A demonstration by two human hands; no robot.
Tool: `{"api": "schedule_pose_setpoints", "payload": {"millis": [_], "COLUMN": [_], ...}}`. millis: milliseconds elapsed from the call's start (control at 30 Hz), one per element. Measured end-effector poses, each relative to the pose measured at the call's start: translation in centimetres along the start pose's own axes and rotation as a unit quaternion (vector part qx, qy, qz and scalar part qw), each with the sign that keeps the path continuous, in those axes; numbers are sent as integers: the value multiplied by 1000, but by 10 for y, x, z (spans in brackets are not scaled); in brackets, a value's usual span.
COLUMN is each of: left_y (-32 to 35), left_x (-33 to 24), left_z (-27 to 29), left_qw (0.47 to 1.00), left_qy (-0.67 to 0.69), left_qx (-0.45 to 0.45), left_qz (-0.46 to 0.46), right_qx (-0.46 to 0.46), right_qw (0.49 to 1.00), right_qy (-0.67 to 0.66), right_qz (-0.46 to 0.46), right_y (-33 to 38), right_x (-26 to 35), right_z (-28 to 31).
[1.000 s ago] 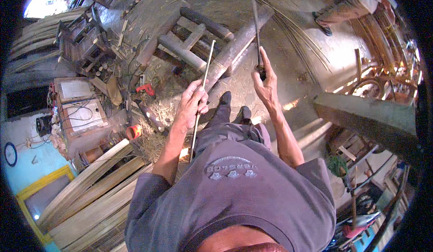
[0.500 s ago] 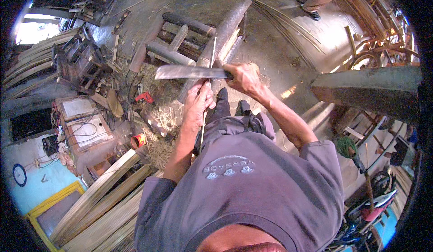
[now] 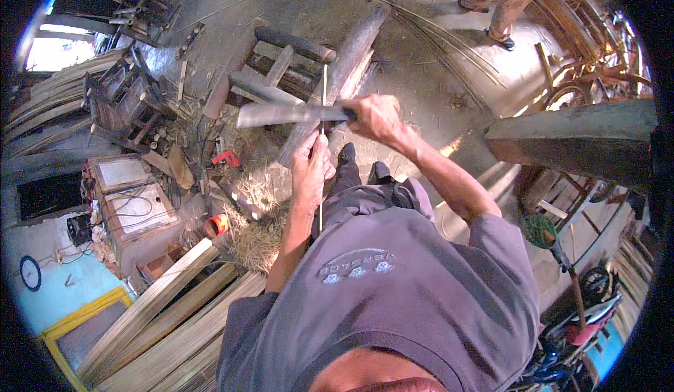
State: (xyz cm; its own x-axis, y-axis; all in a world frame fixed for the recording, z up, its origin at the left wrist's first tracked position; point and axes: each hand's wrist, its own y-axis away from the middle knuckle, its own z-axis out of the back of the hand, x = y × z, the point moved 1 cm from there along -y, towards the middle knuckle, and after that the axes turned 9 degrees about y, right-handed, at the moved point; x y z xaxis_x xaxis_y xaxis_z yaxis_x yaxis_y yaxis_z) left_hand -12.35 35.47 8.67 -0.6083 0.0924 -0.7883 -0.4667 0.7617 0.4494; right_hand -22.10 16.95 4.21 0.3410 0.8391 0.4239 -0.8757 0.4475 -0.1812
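My right hand [image 3: 377, 118] is closed round the dark handle of a machete [image 3: 281, 115], whose broad blade points left and is slightly smeared by motion. Pinched in the fingers of my left hand [image 3: 313, 162] is a thin pale strip [image 3: 324, 87], probably bamboo or cane, which runs from beyond the blade back toward my waist. The blade crosses the strip just beyond my left fingers; whether its edge bites into it I cannot tell. Beneath the blade lies a wooden frame of round logs [image 3: 295, 44], with one thick log [image 3: 354, 48] slanting away to the upper right.
Shavings [image 3: 256, 248] litter the floor at left, near an orange-red container [image 3: 216, 225] and a red tool [image 3: 225, 158]. Long slats [image 3: 158, 301] lie at lower left. A concrete pillar [image 3: 572, 139] stands at right. Another person's legs [image 3: 502, 6] are at the upper right; long strips [image 3: 435, 30] cross the floor.
The strip has swung from a slant to nearly upright in view, and less of it reaches past the blade. My right hand shifted slightly left. The other person's legs moved further into view.
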Motion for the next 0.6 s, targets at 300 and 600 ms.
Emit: {"api": "schedule_pose_setpoints", "payload": {"millis": [300,600], "left_y": [28,-3], "left_x": [-14,-3], "left_z": [-12,-8], "left_qw": [1000,997], "left_qy": [-10,65], "left_qx": [-2,27], "left_qz": [-16,-15], "right_qx": [13,22], "right_qw": [979,998], "right_qy": [112,51], "right_qz": [-168,30], "right_y": [-18,-8], "right_x": [-83,-8], "right_z": [2,9]}}
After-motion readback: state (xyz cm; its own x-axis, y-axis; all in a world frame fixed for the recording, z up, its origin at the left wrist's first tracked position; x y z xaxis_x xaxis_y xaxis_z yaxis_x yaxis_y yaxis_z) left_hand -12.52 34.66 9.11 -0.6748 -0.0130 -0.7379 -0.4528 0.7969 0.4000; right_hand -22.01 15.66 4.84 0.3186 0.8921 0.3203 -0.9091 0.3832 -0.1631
